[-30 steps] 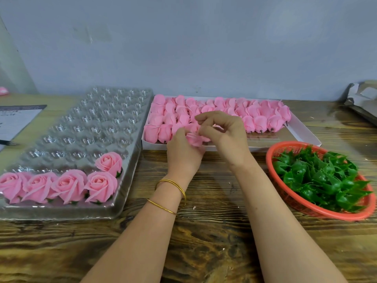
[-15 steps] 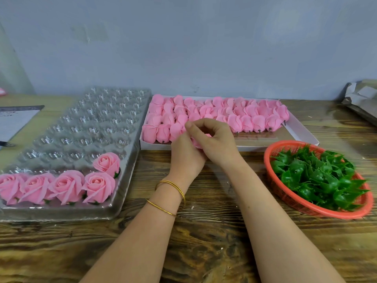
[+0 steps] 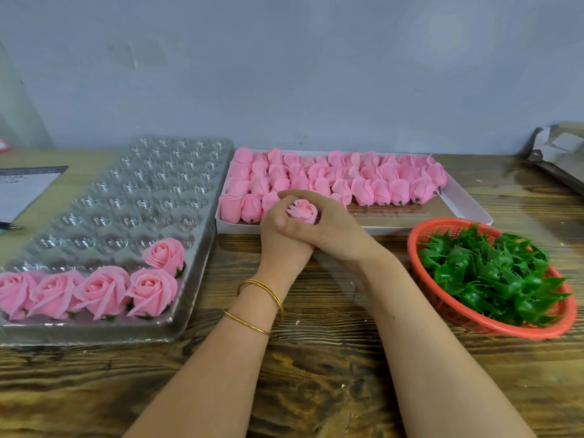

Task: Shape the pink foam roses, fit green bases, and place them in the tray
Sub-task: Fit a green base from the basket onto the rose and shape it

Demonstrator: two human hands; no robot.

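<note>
A pink foam rose sits cupped between both hands in the middle of the table, its top facing me. My left hand wraps it from the left. My right hand curls round it from the right, fingers arching over the back. Behind them stands a white box packed with several unshaped pink buds. At the left, a clear plastic tray with many cups holds several finished roses along its near edge. A red basket of green bases stands at the right.
The wooden table stretches bare toward me. A paper sheet and a pen lie at the far left. Crumpled grey packaging lies at the back right. A grey wall rises behind.
Both hands drew the rose back from the box toward me and closed round it. The right hand's fingers, earlier raised over the petals, now wrap the flower.
</note>
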